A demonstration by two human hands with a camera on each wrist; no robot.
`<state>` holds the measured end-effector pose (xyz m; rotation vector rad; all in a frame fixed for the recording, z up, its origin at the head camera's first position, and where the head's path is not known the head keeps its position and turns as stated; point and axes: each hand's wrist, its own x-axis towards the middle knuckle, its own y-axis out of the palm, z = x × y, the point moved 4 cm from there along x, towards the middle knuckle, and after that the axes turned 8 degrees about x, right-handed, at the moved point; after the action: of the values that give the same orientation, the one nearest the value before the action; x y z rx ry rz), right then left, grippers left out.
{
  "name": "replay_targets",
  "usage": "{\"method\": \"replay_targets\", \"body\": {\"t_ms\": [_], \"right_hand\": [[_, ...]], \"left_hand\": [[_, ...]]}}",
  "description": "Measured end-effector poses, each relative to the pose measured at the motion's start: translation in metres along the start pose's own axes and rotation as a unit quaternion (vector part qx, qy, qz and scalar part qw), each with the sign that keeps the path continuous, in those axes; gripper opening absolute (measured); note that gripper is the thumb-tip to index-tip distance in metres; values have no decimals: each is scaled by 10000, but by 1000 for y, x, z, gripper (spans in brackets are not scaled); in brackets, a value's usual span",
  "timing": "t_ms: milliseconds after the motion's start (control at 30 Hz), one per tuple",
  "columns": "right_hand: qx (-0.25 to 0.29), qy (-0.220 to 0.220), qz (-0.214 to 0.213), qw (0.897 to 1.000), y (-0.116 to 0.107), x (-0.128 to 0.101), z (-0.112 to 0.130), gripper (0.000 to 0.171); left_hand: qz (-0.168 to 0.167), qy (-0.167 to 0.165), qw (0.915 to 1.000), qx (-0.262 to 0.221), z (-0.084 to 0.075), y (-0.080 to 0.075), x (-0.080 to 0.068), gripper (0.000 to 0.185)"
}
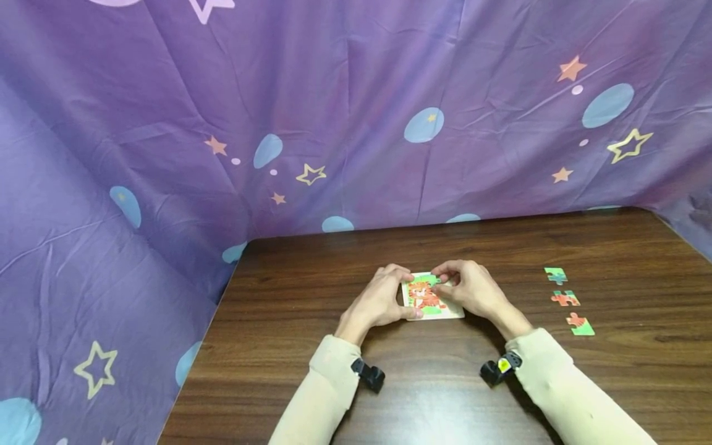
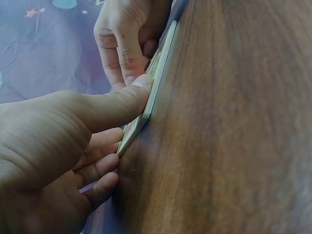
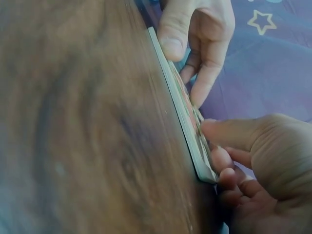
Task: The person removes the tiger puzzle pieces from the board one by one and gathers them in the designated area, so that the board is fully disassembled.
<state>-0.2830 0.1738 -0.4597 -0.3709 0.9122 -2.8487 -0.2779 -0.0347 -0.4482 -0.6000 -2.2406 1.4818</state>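
Note:
A small jigsaw puzzle board [image 1: 453,313] with a pale frame and an orange tiger picture lies on the table, seen nearly edge-on in both wrist views. My left hand [image 1: 375,301] grips its left side, the thumb [image 2: 129,100] on the near border and the fingers at the far one. Over the board's upper right, my right hand [image 1: 475,289] pinches a green-edged puzzle piece [image 1: 434,280] between thumb and fingers. That hand covers much of the piece and the board's right part, so how the piece sits cannot be told.
To the right on the brown wooden table [image 1: 628,266], three loose puzzle pieces lie in a column: a green and blue one [image 1: 555,275], an orange and green one [image 1: 565,298], and a corner piece [image 1: 581,326]. A purple patterned cloth [image 1: 367,173] hangs behind and at left.

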Motion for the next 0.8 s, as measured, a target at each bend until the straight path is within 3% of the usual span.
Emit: {"method": "replay_targets", "body": {"t_ms": [400,800], "right_hand": [[373,-55,29,9993,-18,4,10,26],[405,-97,-552,9976,-79,-2,14,31]], "left_hand": [[-3,10,10000,-6,0,-2,-1,77],[-11,24,10000,33,1,-2,-1,78]]}}
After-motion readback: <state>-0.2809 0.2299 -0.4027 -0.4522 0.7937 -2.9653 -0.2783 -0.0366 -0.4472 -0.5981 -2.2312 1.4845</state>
